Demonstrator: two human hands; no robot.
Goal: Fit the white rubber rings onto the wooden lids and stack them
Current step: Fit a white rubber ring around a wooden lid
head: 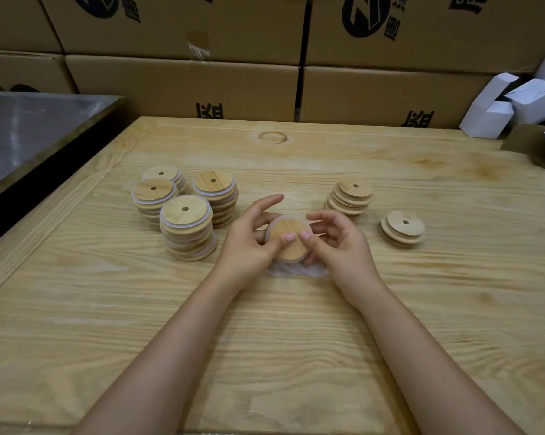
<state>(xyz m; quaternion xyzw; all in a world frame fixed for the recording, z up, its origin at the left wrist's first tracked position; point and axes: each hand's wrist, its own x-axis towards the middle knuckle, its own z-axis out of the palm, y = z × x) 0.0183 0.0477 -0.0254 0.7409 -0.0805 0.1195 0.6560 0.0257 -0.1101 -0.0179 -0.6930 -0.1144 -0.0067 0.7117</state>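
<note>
Both hands hold one round wooden lid above the middle of the table, a white rubber ring around its rim. My left hand grips its left side with the thumb on its face. My right hand grips the right side the same way. Under the hands lies a loose heap of white rubber rings. To the left stand several stacks of ringed lids. Two stacks of bare wooden lids, one taller and one shorter, stand to the right.
The wooden table reaches from the near edge to a wall of cardboard boxes. A grey metal surface adjoins at far left. White folded cartons and an open box lie at far right.
</note>
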